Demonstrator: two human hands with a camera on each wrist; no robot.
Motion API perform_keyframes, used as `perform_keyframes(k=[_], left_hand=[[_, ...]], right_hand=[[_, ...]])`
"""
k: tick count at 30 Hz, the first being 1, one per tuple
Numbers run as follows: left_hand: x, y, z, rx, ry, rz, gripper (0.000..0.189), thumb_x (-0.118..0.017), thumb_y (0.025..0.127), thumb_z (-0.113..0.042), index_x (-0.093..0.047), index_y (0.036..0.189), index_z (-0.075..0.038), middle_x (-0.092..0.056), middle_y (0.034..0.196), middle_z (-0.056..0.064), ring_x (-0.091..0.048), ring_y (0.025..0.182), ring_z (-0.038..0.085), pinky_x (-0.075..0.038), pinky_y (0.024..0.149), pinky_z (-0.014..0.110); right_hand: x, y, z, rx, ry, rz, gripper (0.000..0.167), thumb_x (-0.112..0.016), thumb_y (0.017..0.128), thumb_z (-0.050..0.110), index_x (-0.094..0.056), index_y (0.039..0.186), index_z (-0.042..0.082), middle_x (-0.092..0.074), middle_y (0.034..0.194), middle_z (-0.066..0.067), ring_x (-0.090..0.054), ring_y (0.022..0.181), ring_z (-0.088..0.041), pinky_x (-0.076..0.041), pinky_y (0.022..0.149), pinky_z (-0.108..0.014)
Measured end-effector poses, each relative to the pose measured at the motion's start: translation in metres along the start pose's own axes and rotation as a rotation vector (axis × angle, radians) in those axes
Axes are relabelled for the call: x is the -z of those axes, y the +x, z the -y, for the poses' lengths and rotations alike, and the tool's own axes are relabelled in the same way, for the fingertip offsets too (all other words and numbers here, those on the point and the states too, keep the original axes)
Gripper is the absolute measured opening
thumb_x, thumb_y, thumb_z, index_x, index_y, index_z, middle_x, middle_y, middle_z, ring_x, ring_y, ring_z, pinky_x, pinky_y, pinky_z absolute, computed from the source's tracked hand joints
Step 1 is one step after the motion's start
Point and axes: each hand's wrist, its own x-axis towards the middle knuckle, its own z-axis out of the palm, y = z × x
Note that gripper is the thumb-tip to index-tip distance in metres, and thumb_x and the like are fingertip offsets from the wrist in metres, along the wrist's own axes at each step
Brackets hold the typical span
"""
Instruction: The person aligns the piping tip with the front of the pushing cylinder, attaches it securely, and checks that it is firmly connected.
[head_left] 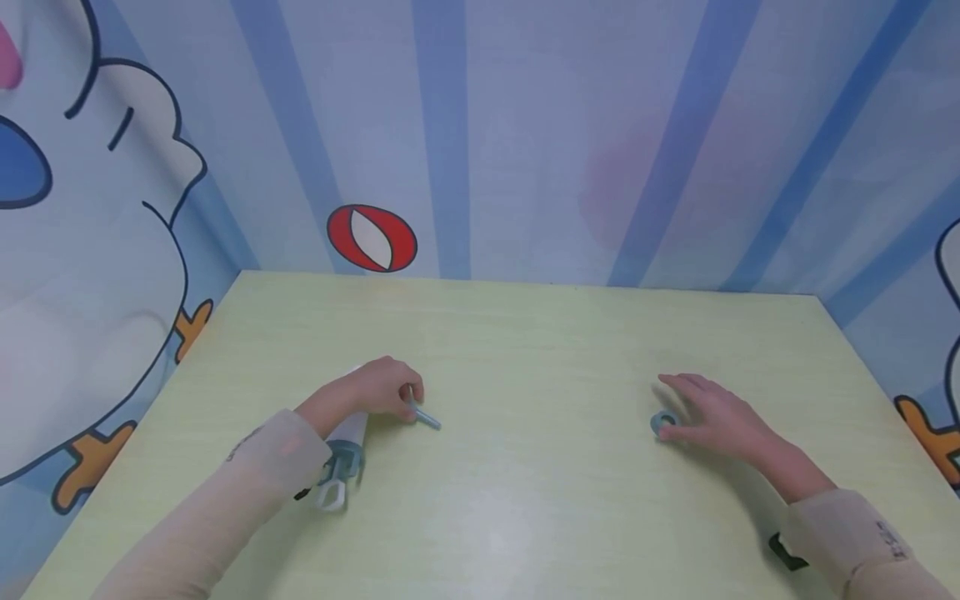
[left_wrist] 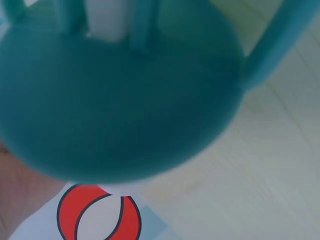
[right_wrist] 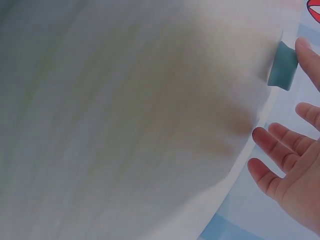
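Note:
My left hand (head_left: 384,388) is curled, with thumb and fingers pinching a thin blue-grey rod (head_left: 428,417) that points down toward the right. Under the left wrist lies a white tube (head_left: 349,428) with a teal end cap (head_left: 343,458) and a white loop handle (head_left: 332,496). That teal cap (left_wrist: 120,105) fills much of the left wrist view, hiding most of the left hand. At the right, a small teal ring (head_left: 656,422) is by the thumb of my right hand (head_left: 716,415). The right fingers are spread, with the thumb at the ring's edge.
A pale wooden table (head_left: 525,350) extends under both hands. Its back edge meets a blue striped wall (head_left: 517,150) with a printed red and white ball (head_left: 372,238). Printed cartoon figures cover the walls at left and right.

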Motion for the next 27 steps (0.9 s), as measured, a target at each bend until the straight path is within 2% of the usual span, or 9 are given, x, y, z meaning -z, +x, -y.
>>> perform_keyframes(k=[3, 10, 16, 22, 27], left_hand=[[-0.0014, -0.0002, 0.0035, -0.032, -0.047, -0.029, 0.015, -0.071, 0.073, -0.02, -0.065, 0.085, -0.014, -0.059, 0.074, -0.004, -0.049, 0.068, 0.009, -0.04, 0.064, 0.023], [-0.0027, 0.0014, 0.0045, -0.014, -0.105, -0.055, 0.015, -0.071, 0.073, -0.021, -0.063, 0.084, -0.015, -0.055, 0.069, -0.004, -0.047, 0.066, 0.011, -0.039, 0.063, 0.023], [-0.0037, 0.0011, 0.0026, 0.012, -0.146, -0.07, 0.016, -0.071, 0.073, -0.021, -0.063, 0.085, -0.015, -0.052, 0.068, -0.003, -0.047, 0.066, 0.012, -0.038, 0.062, 0.023], [-0.0059, 0.0012, 0.0032, -0.008, -0.152, -0.099, 0.016, -0.071, 0.072, -0.021, -0.063, 0.084, -0.014, -0.054, 0.069, -0.003, -0.047, 0.067, 0.011, -0.039, 0.063, 0.023], [-0.0066, 0.0023, 0.0032, 0.003, -0.161, -0.113, 0.016, -0.071, 0.072, -0.021, -0.063, 0.085, -0.016, -0.055, 0.071, -0.004, -0.048, 0.069, 0.012, -0.041, 0.065, 0.023]], right_hand=[[-0.0011, 0.0002, -0.0006, 0.002, 0.002, 0.003, 0.081, -0.066, 0.071, 0.049, -0.038, 0.131, 0.003, -0.042, 0.127, -0.024, -0.039, 0.116, -0.041, -0.036, 0.087, -0.056], [-0.0021, -0.0001, -0.0008, 0.023, -0.002, 0.002, 0.077, -0.068, 0.07, 0.046, -0.043, 0.129, 0.003, -0.05, 0.118, -0.019, -0.047, 0.108, -0.036, -0.04, 0.084, -0.051], [-0.0002, 0.0005, 0.0013, 0.031, -0.015, 0.019, 0.07, -0.069, 0.07, 0.042, -0.049, 0.123, 0.002, -0.057, 0.098, -0.01, -0.054, 0.089, -0.024, -0.044, 0.073, -0.041], [0.0004, 0.0034, 0.0013, 0.021, 0.006, 0.054, 0.051, -0.07, 0.071, 0.033, -0.058, 0.11, 0.003, -0.06, 0.089, -0.003, -0.053, 0.078, -0.014, -0.042, 0.066, -0.033], [0.0006, 0.0052, -0.0005, 0.016, 0.028, 0.068, 0.039, -0.07, 0.072, 0.031, -0.062, 0.101, 0.006, -0.062, 0.088, -0.001, -0.053, 0.077, -0.013, -0.043, 0.066, -0.031]])
